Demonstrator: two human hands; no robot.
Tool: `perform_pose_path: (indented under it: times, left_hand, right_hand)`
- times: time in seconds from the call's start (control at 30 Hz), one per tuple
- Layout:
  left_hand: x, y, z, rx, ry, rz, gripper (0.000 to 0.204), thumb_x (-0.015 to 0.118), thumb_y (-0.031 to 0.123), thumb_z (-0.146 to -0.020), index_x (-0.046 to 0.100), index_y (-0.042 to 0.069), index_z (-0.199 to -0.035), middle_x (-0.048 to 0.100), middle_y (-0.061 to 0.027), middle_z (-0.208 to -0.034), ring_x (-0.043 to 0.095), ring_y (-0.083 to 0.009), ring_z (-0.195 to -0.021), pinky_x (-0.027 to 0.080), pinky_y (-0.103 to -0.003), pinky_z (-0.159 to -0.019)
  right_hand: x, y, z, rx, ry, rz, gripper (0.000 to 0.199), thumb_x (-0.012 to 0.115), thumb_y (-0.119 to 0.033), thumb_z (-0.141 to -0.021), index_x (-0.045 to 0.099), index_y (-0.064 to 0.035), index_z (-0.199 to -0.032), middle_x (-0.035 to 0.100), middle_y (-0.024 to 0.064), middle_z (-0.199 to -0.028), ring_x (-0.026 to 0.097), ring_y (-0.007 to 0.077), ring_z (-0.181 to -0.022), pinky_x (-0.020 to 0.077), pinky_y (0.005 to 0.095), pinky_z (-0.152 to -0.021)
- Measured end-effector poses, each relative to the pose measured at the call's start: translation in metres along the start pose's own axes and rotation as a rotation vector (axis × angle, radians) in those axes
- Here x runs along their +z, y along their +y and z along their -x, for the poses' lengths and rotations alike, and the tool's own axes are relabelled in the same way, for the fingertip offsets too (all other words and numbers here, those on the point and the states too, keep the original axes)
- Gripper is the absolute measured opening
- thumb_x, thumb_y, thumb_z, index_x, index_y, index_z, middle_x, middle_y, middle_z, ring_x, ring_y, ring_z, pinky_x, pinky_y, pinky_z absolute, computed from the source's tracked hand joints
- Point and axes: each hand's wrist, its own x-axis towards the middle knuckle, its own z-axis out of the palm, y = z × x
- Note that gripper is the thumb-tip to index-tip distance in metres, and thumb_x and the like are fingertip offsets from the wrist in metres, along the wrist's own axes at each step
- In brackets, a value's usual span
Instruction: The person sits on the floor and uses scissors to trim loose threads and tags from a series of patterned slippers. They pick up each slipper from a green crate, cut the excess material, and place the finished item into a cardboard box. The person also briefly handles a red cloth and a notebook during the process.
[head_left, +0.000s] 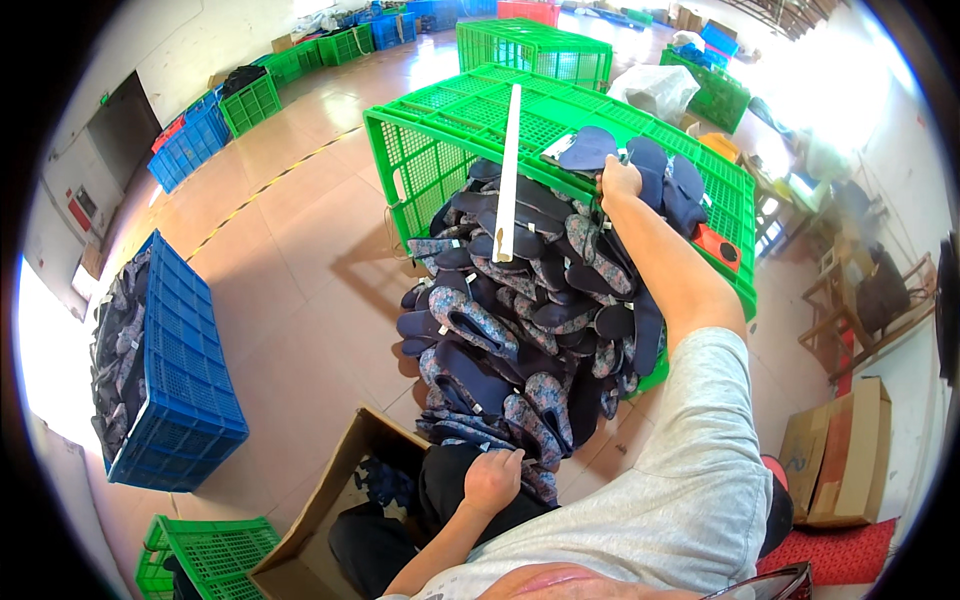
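Dark blue fabric shoe uppers (520, 320) spill in a heap from the tipped green plastic crate (440, 130); right hand (618, 180) grips the far crate edge, left hand (492, 480) closed on a near upper — likely mid-unloading, next pull pieces toward the open cardboard box (320, 500).

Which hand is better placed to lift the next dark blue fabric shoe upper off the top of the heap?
The right hand: it rests at the heap's top, touching a dark blue fabric shoe upper; the left hand sits at its foot.
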Motion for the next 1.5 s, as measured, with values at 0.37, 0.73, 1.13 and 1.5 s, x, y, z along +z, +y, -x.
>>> perform_pose_path:
  times: [0.37, 0.73, 1.13, 1.5]
  left_hand:
    - [-0.002, 0.000, 0.002, -0.008, 0.048, -0.013, 0.017, 0.066, 0.011, -0.081, 0.069, 0.007, -0.097, 0.065, -0.0074, -0.080, 0.064, -0.0254, -0.073, 0.052, -0.037, -0.068]
    - [-0.012, 0.005, 0.006, 0.044, 0.164, 0.073, 0.023, 0.071, 0.004, -0.071, 0.069, 0.005, -0.093, 0.065, -0.0067, -0.076, 0.063, -0.0244, -0.068, 0.051, -0.035, -0.064]
    - [-0.016, -0.002, 0.011, 0.058, 0.231, 0.084, 0.022, 0.070, 0.003, -0.071, 0.070, 0.003, -0.092, 0.066, -0.0061, -0.077, 0.064, -0.0230, -0.069, 0.051, -0.034, -0.064]
    - [-0.020, 0.005, 0.017, 0.060, 0.240, 0.065, 0.022, 0.070, 0.006, -0.072, 0.070, 0.005, -0.094, 0.065, -0.0053, -0.078, 0.062, -0.0226, -0.069, 0.051, -0.034, -0.065]
  right_hand:
    - [-0.008, -0.007, 0.044, -0.210, -0.129, -0.270, 0.036, 0.062, -0.036, -0.096, 0.053, -0.0062, -0.078, 0.054, 0.0024, -0.061, 0.045, 0.0107, -0.042, 0.0365, 0.0274, -0.039]
    - [-0.121, 0.277, 0.187, -0.264, -0.311, 0.467, 0.039, 0.061, -0.034, -0.095, 0.064, -0.0011, -0.074, 0.068, 0.0118, -0.070, 0.065, 0.0236, -0.066, 0.0494, 0.0383, -0.068]
    - [-0.037, 0.302, 0.256, -0.127, -0.609, 1.151, 0.064, 0.075, -0.034, -0.081, 0.046, -0.0173, -0.136, 0.057, 0.0216, -0.122, 0.060, 0.0395, -0.112, 0.0503, 0.0467, -0.090]
    - [-0.019, 0.288, 0.229, -0.334, -0.482, 0.927, 0.020, 0.065, -0.019, -0.081, 0.054, -0.0037, -0.088, 0.065, 0.0207, -0.082, 0.065, 0.0399, -0.082, 0.0496, 0.0487, -0.074]
